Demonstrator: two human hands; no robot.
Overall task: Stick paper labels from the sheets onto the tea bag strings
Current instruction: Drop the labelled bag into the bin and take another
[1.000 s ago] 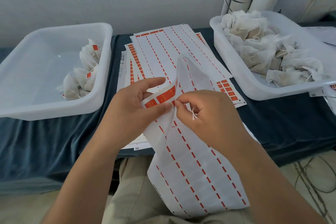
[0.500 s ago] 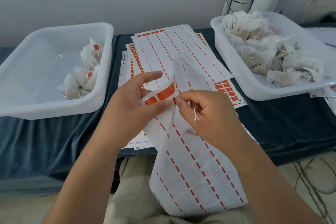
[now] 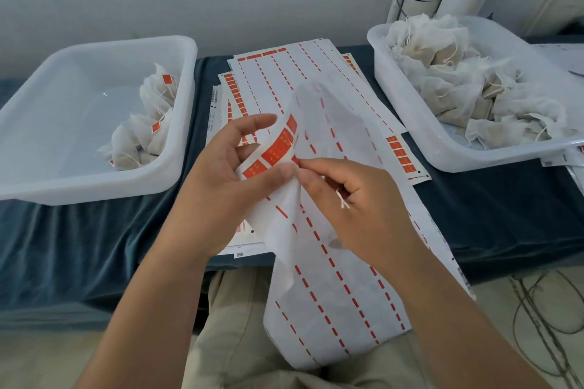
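Label sheet (image 3: 331,278): over the lap, top corner bent and gripped by left hand (image 3: 227,180). Right hand (image 3: 357,208): pinches orange label (image 3: 295,158) at the bend, tea bag string (image 3: 342,199) between curled fingers. Labelled tea bags (image 3: 155,126): left bin (image 3: 94,186).

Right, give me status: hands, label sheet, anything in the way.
Left hand grips the bent label sheet. Right hand pinches a red label's edge, white string showing in its grip. Label not yet off. Nothing in the way.
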